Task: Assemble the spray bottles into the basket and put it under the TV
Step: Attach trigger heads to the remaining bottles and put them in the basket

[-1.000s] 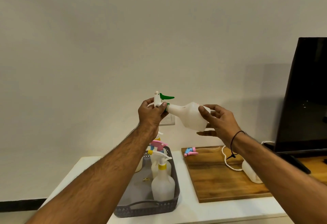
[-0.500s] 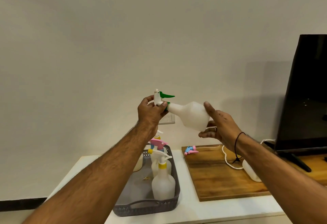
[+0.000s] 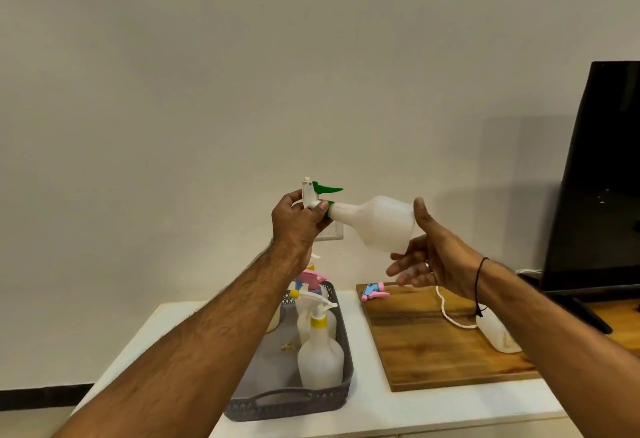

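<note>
Since half a second ago, your right hand [image 3: 438,257] has slid lower on the bottle's base, thumb now upright against the bottom; the rest holds as before.

Item 1, white bottle [image 3: 377,223]: held in the air on its side above the surface, neck pointing to 9 o'clock, base to 3 o'clock.

Item 2, green-trigger spray head [image 3: 317,195]: seated at the bottle's neck, trigger pointing to 3 o'clock.

Item 3, your left hand [image 3: 299,226]: fingers curled round the spray head and its green collar.

Item 4, your right hand: fingers loosely spread, cupping the bottle's base, thumb at 12 o'clock of the palm; a ring and a black wrist cord show.

Item 5, grey basket [image 3: 291,403]: on the white surface [image 3: 433,413], at 6 o'clock of your left hand. It holds an upright yellow-collared bottle [image 3: 320,351]; further bottles stand behind it, one with a pink spray head [image 3: 311,278].

Item 6, wooden board [image 3: 426,344]: at 3 o'clock of the basket. A loose pink-and-blue spray head [image 3: 374,292] lies at its far left corner; a headless bottle [image 3: 497,333] lies on its side near a white cord [image 3: 450,316].

Item 7, TV [image 3: 602,178]: at the right edge of the view.
</note>
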